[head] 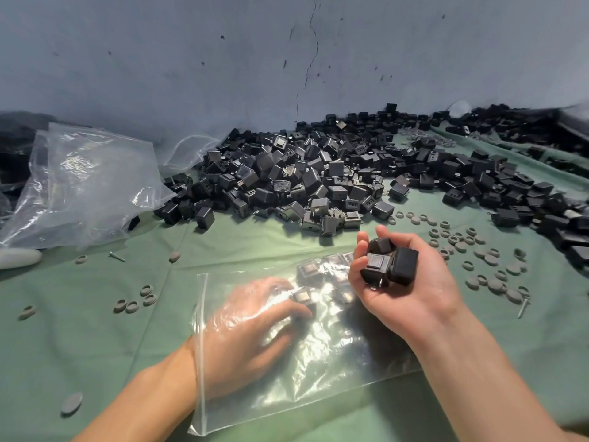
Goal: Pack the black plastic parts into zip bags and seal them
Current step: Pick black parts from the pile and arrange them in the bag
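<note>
On the far left of the green cloth (95, 346) lay slack clear bags (83, 186). Nearer us, the zip bag (318, 371) lay flat, its long axis running left to right and its mouth at the left end. Our left hand (251, 330) sat inside it up to the wrist, fingers bent toward the packed parts (302, 296). Through the crinkled film we could not tell whether they pinched one. Beyond the bag spread the loose pile (318, 173). Further right, our right hand (404, 282) hovered palm up over the bag's closed end, fingers curled round a handful of black parts (390, 264). Grey rings (478, 250) dotted the cloth to its right. We judged that the handful sat at the wrong end: it had to travel leftward to the mouth, which the left hand was nearer.
</note>
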{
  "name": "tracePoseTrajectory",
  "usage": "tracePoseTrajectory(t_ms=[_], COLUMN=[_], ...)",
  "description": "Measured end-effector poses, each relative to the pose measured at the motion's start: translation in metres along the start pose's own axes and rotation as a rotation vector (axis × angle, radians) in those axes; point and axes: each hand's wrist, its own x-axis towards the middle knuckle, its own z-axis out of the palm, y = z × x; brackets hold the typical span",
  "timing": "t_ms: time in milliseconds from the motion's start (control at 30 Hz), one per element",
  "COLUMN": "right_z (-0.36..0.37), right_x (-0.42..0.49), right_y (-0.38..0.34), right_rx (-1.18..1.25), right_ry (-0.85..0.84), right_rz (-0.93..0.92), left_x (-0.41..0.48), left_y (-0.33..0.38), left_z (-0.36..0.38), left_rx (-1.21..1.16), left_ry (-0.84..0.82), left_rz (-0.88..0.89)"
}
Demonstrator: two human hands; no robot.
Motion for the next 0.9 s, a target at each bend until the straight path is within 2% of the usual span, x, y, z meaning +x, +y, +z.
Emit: tracePoseTrajectory(t_ms=[133, 233, 367, 500, 900], right_z=[0.001, 0.001, 0.001, 0.002, 0.003], right_x=[-0.001, -0.001, -0.002, -0.002, -0.006], right_y=[-0.001, -0.002, -0.002, -0.002, 0.002], right_rx=[0.005, 0.001, 0.001, 0.003, -0.014], right_ry=[-0.011, -0.008, -0.006, -0.010, -0.013], right_rz=[0.002, 0.005, 0.008, 0.008, 0.022], left_x=[0.005, 0.011, 0.011, 0.010, 0.008], left_y=[0.005, 0.006, 0.002, -0.006, -0.007], left_z=[0.001, 0.005, 0.006, 0.008, 0.012], left_rx=[0.073, 0.063, -0.114, 0.103, 0.166], left_ry=[0.021, 0.050, -0.037, 0.023, 0.041], left_rz=[0.057, 0.028, 0.012, 0.036, 0.040])
